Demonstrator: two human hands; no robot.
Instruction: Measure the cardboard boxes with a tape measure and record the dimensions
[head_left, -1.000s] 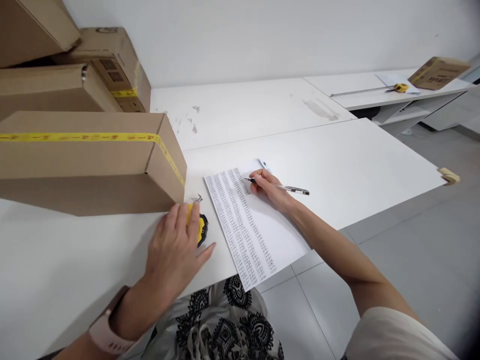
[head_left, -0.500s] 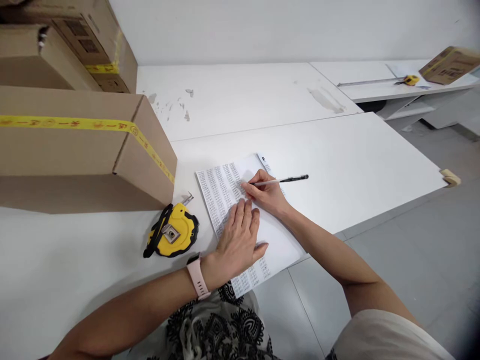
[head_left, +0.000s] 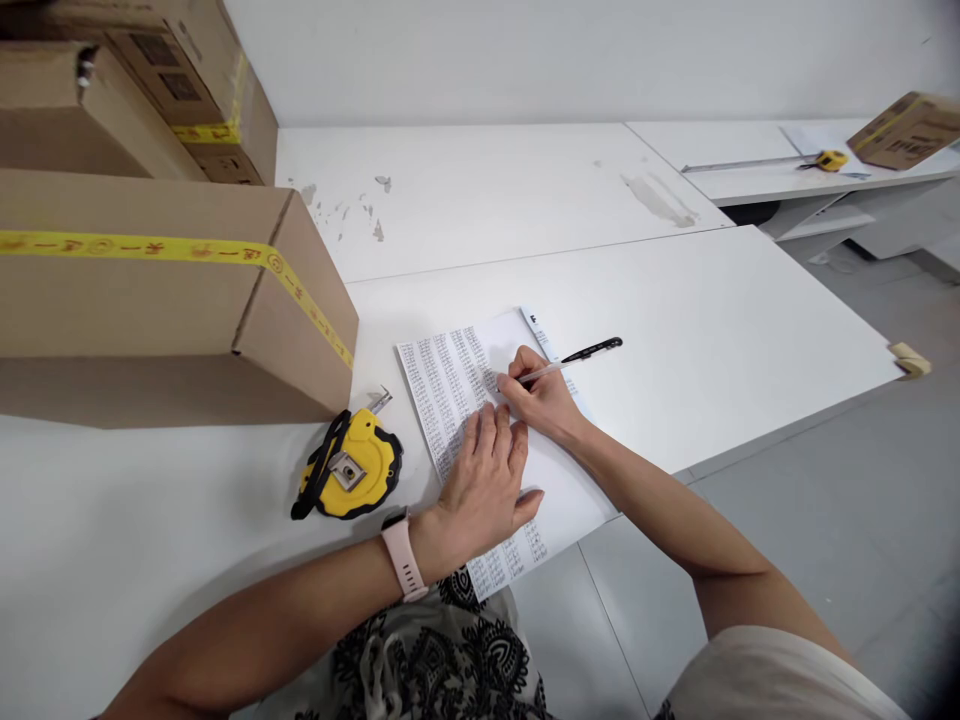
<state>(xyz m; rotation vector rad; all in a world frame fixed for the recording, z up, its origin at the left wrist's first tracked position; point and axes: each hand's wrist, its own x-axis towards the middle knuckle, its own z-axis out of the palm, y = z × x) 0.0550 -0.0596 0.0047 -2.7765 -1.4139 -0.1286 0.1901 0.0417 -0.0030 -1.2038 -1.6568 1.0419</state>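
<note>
My right hand point(head_left: 545, 398) grips a pen point(head_left: 592, 350) with a clear barrel and a black end, its tip side down at the paper. Under both hands lies a white sheet of paper point(head_left: 559, 480) with several columns of small handwriting. My left hand point(head_left: 487, 480) rests flat on the sheet, fingers stretched out and thumb apart. Left of the sheet sits a yellow and black tape measure point(head_left: 358, 465), a short end of its blade sticking out. A bluish printed sheet point(head_left: 538, 335) shows beneath the paper's right edge.
A large cardboard box point(head_left: 135, 305) with yellow tape stands at the left, with more boxes point(head_left: 187, 90) behind it. On the far right table are a second tape measure point(head_left: 831, 160), its blade extended, and a small carton point(head_left: 904, 130). The white table point(head_left: 720, 330) ends at the right.
The pen has tilted a little more steeply in my right hand, its black end higher. My left hand stays flat on the sheet. The whole view has shifted slightly.
</note>
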